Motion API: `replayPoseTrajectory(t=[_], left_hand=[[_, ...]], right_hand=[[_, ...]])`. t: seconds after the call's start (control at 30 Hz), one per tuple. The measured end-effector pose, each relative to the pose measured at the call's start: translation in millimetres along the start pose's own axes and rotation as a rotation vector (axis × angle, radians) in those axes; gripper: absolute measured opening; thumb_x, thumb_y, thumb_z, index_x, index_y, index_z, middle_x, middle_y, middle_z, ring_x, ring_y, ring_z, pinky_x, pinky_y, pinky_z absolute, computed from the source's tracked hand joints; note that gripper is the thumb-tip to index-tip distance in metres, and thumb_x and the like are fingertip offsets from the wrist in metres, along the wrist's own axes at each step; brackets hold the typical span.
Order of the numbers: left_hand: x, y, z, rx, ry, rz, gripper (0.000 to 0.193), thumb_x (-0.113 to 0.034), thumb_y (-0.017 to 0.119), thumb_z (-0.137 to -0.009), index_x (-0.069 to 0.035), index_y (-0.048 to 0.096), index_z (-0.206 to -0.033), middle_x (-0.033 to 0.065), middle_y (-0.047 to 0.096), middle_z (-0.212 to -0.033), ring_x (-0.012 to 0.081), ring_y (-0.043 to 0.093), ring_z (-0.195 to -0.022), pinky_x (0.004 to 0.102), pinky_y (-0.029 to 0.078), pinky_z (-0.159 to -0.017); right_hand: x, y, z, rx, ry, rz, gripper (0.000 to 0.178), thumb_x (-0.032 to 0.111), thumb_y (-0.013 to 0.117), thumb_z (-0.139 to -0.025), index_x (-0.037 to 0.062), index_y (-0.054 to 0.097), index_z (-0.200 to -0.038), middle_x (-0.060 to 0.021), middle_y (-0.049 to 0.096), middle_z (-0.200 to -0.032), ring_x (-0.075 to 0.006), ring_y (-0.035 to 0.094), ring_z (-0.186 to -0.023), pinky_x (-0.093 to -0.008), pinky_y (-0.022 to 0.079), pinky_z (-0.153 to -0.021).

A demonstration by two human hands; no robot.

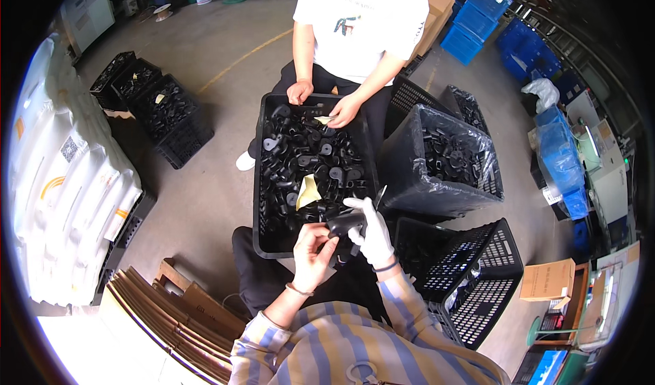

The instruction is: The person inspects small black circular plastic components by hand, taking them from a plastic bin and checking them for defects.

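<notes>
My right hand (368, 229), in a white glove, grips a black moulded plastic part (343, 223) just above the near edge of a black crate (261, 180). My bare left hand (312, 244) pinches the same part from the left. A thin dark blade-like tool (379, 195) sticks up beside my right hand. The crate is full of several similar black parts, with a yellowish cloth (307, 191) lying among them. Across the crate sits another person in a white shirt, both their hands (321, 102) at its far rim.
A black bin lined with plastic (443, 160) holds more parts to the right. An empty black mesh crate (471, 276) stands near my right side. More black crates (153, 105) are at the left, folded cardboard (170, 317) at lower left, blue crates (477, 17) behind.
</notes>
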State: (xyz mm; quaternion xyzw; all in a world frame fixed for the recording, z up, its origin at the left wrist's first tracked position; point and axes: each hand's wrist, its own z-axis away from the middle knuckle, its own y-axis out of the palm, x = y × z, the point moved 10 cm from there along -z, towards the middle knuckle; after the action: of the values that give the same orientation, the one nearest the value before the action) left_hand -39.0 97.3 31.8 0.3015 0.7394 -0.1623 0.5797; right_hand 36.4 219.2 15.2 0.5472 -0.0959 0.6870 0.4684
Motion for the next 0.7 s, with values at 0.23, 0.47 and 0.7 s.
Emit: replayPoseTrajectory(t=[0.23, 0.47, 0.7], left_hand=[[-6.7, 9.5, -10.4, -0.007, -0.102, -0.178, 0.022, -0.017, 0.047, -0.088, 0.001, 0.049, -0.101, 0.0061, 0.059, -0.076, 0.0095, 0.051, -0.061, 0.0235, 0.043, -0.061], [36.5, 33.4, -6.6, 0.278, -0.817, 0.895, 0.048, -0.039, 0.031, -0.092, 0.000, 0.058, -0.088, 0.0080, 0.060, -0.070, 0.0140, 0.055, -0.058, 0.0243, 0.046, -0.055], [22.9, 35.0, 13.8, 0.438, -0.838, 1.064, 0.048, -0.038, 0.030, -0.092, 0.003, 0.045, -0.112, 0.0167, 0.059, -0.092, 0.0219, 0.060, -0.070, 0.0300, 0.049, -0.067]], right_hand=[[25.4, 26.7, 18.5, 0.013, -0.466, 0.574, 0.013, 0.014, 0.054, -0.083, 0.0016, 0.057, -0.083, 0.0010, 0.054, -0.066, -0.0022, 0.046, -0.061, -0.0202, 0.040, -0.053], [39.4, 37.0, 24.5, 0.109, -0.435, 0.558, 0.014, 0.015, 0.054, -0.083, 0.0019, 0.057, -0.082, 0.0014, 0.054, -0.066, -0.0017, 0.047, -0.060, -0.0180, 0.039, -0.053], [57.3, 56.1, 29.2, 0.259, -0.430, 0.970, 0.017, 0.018, 0.050, -0.084, 0.0045, 0.055, -0.092, -0.0052, 0.059, -0.071, -0.0144, 0.058, -0.062, -0.0266, 0.045, -0.054]])
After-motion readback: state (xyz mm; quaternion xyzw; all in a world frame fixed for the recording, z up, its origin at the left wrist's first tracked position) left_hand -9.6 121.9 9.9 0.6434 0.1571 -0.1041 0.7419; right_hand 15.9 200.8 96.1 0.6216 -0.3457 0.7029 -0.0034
